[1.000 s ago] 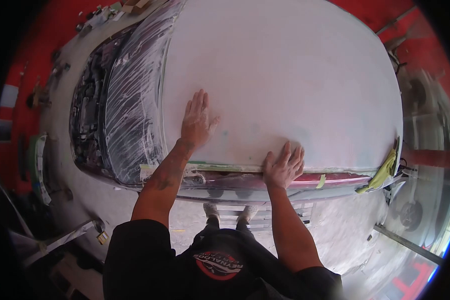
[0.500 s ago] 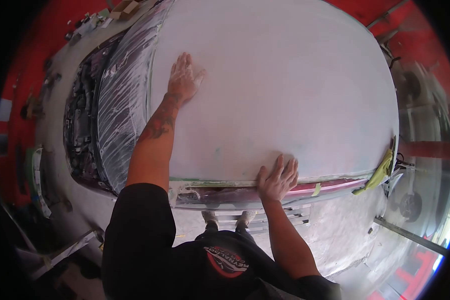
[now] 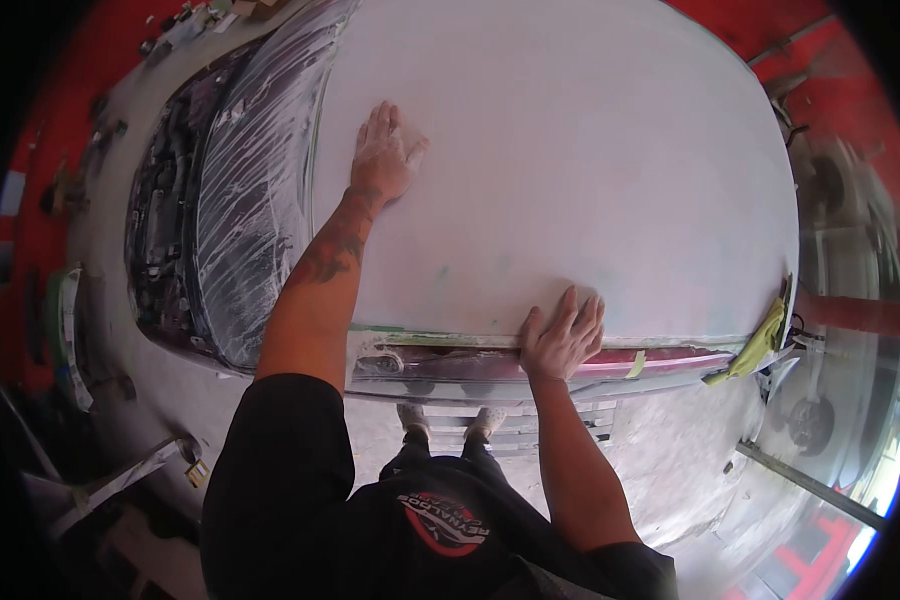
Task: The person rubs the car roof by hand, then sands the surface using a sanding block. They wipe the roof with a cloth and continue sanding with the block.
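Note:
A large, dull whitish-grey car roof fills the middle of the view, with a few faint green spots near its front edge. Flat on its left part rests my left hand, dusty, with the fingers stretched out and the thumb apart. My right hand lies over the near edge of the roof, its fingers spread on the surface and the wrist above the red side rail. Neither hand holds anything.
Dusty plastic sheeting covers the windshield, left of the roof. Beyond it lies the open engine bay. A yellow-green cloth hangs at the right rear corner. Green tape runs along the roof edge. Another vehicle stands at right.
My left hand has shifted slightly right across the roof. The right hand sits slightly higher in view. The whole view has also moved a little.

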`<state>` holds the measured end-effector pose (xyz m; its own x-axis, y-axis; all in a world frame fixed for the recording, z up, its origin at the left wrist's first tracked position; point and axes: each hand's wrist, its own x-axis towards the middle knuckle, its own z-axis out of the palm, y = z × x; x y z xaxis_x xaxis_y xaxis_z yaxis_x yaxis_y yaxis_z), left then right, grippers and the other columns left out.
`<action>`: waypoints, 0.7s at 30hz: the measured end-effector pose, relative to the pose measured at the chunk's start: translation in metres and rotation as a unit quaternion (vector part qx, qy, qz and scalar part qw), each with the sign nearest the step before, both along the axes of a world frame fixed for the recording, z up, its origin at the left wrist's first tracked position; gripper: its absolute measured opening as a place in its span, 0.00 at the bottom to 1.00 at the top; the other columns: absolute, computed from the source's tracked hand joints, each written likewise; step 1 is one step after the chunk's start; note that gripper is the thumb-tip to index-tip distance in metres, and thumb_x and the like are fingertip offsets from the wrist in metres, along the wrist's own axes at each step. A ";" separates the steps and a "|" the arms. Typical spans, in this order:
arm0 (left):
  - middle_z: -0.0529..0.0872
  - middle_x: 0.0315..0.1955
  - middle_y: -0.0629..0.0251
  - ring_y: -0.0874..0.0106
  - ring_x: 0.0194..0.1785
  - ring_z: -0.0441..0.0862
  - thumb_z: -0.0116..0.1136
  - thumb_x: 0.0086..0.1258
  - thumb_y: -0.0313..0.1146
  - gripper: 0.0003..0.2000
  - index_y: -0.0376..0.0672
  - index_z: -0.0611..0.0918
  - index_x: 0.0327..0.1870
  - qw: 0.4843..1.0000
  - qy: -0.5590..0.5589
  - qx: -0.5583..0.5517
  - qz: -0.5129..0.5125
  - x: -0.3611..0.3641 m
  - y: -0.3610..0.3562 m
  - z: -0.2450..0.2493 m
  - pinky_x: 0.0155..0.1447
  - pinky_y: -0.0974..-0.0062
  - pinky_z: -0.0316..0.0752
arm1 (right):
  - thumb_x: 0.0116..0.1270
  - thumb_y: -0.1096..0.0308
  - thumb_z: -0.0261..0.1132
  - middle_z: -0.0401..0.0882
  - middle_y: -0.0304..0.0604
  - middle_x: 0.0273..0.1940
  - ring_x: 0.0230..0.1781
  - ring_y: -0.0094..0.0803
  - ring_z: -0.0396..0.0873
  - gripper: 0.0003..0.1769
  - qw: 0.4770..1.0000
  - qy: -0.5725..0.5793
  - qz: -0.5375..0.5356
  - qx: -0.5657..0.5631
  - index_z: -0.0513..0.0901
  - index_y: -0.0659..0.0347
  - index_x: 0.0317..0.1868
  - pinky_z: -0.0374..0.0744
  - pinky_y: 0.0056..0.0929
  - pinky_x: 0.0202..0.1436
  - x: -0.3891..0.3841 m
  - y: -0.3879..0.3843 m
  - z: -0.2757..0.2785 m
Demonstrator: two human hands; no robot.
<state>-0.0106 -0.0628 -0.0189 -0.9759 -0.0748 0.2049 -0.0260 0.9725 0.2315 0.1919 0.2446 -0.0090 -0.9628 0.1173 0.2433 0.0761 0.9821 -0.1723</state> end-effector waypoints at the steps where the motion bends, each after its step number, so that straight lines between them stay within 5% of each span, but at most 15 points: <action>1: 0.54 0.74 0.47 0.56 0.78 0.47 0.46 0.74 0.53 0.38 0.29 0.56 0.73 1.000 0.008 0.003 -0.005 0.008 0.002 -0.001 0.79 0.60 0.43 | 0.64 0.48 0.59 0.56 0.60 0.69 0.74 0.57 0.50 0.37 1.000 0.001 -0.004 0.004 0.64 0.57 0.70 0.53 0.63 0.69 0.000 0.000 -0.001; 8: 0.57 0.72 0.43 0.51 0.76 0.53 0.53 0.72 0.47 0.37 0.29 0.55 0.72 0.998 0.047 0.022 -0.036 0.063 0.014 0.003 0.77 0.56 0.50 | 0.65 0.47 0.58 0.56 0.59 0.70 0.75 0.54 0.50 0.37 1.000 0.003 -0.016 0.009 0.63 0.54 0.71 0.54 0.60 0.69 -0.002 -0.001 -0.005; 21: 0.59 0.70 0.41 0.50 0.74 0.55 0.53 0.70 0.50 0.38 0.23 0.60 0.69 0.997 0.068 0.003 -0.033 0.133 0.034 -0.001 0.75 0.56 0.51 | 0.65 0.46 0.58 0.56 0.57 0.70 0.76 0.50 0.50 0.36 1.000 -0.005 -0.028 -0.003 0.63 0.50 0.71 0.53 0.57 0.70 -0.005 -0.001 -0.002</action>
